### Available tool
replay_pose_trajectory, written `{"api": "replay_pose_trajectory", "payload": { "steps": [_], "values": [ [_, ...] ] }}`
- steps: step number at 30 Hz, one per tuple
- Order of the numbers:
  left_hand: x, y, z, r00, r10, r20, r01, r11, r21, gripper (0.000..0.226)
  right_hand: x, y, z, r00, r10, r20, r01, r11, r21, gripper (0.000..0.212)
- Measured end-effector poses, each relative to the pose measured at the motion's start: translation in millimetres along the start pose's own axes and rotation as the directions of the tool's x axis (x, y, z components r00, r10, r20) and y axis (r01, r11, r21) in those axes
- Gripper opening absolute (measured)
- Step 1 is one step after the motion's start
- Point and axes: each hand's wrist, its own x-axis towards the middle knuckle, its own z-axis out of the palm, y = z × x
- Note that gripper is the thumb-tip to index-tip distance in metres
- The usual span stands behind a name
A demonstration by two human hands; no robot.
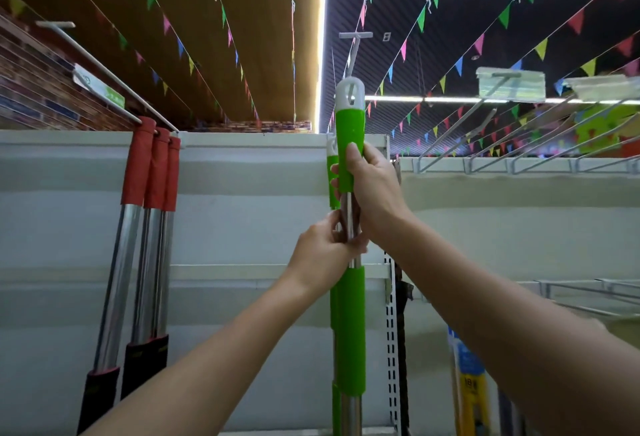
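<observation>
The right hand (pixel 372 186) grasps the green-handled pole (pixel 350 130) high; the left hand (pixel 323 253) pinches its steel shaft (pixel 350 208) below; two grips, probably to steady the hanging loop (pixel 350 91) at the display hook (pixel 354 51).

I see green pole (pixel 350 144) grip in matt plastic, shaft polished metal, left red poles (pixel 152 172) alike, glossy shafts

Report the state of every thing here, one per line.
Green-handled pole: upright, held in both hands, cap at the white hook.
Right hand: grips its top sleeve.
Left hand: grips its metal shaft.
Red-handled poles: hanging from the left peg.
</observation>
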Motion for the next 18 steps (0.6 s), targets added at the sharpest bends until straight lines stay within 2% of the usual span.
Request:
{"api": "replay_pose_trajectory", "payload": {
  "steps": [9, 18],
  "values": [
    [6.0, -1.5, 1.1, 1.0, -0.02, 0.006, 0.02, 1.0, -0.003, 0.017, 3.9, 0.7, -2.4, 1.0, -0.004, -0.002, 0.003, 0.998, -0.061, 0.022],
    [16.0, -2.8, 0.4, 0.999, -0.022, -0.025, 0.022, 1.0, -0.011, 0.016, 15.5, 0.7, -0.1, 1.0, -0.012, 0.009, 0.013, 0.999, -0.051, 0.017]
  ]
}}
